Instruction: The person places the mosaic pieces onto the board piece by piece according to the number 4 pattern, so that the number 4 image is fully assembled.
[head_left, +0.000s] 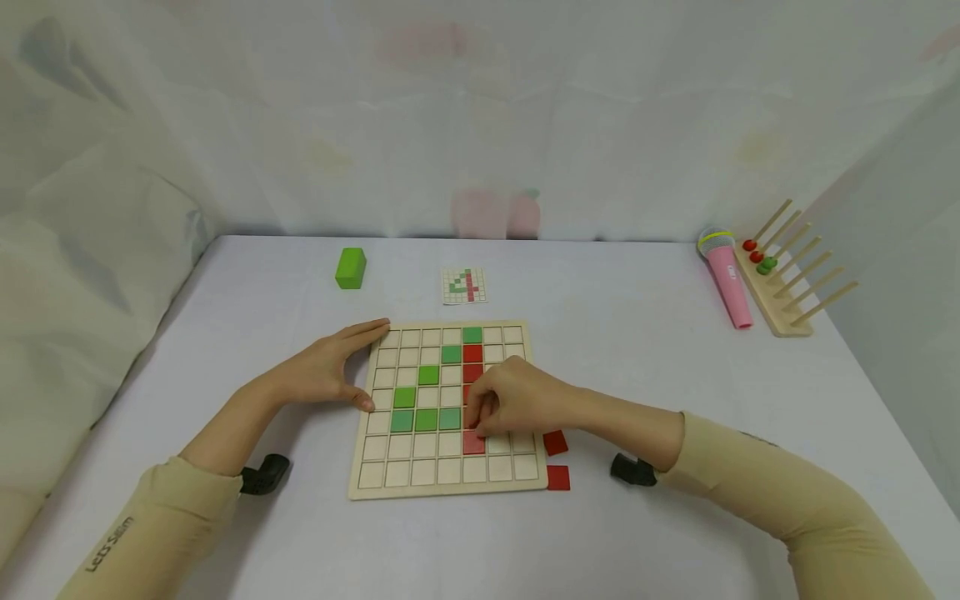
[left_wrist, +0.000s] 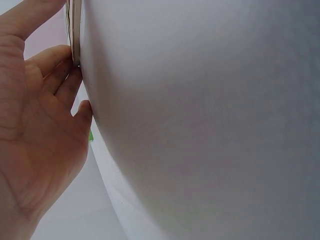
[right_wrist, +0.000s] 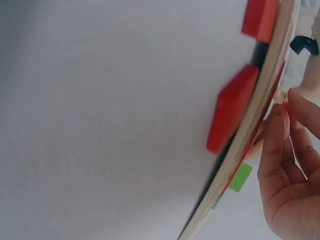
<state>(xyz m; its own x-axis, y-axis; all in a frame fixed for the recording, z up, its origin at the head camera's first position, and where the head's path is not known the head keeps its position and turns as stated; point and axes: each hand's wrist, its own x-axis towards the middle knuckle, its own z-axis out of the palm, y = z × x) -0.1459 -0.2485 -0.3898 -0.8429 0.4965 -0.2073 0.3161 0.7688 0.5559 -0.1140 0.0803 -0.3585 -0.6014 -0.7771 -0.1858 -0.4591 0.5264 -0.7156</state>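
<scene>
A square wooden grid board [head_left: 409, 473] lies on the table, with green tiles [head_left: 426, 419] and a column of red tiles [head_left: 472, 353] in its cells. My left hand [head_left: 330, 367] rests at the board's left edge, thumb and fingers spread apart. Over the lower part of the red column, my right hand [head_left: 517, 400] has thumb and fingertips brought together at the upper edge of a paler red tile [head_left: 473, 443]. Part of the column is hidden under its fingers. In the right wrist view, the fingertips [right_wrist: 278, 114] meet just above the board's face.
Two loose red tiles [head_left: 558, 477] lie along the board's right side. Beyond the board are a small pattern card [head_left: 453, 297] and a green block [head_left: 350, 268]. At the far right, a pink microphone [head_left: 729, 283] lies beside a wooden peg stand [head_left: 795, 327] with beads.
</scene>
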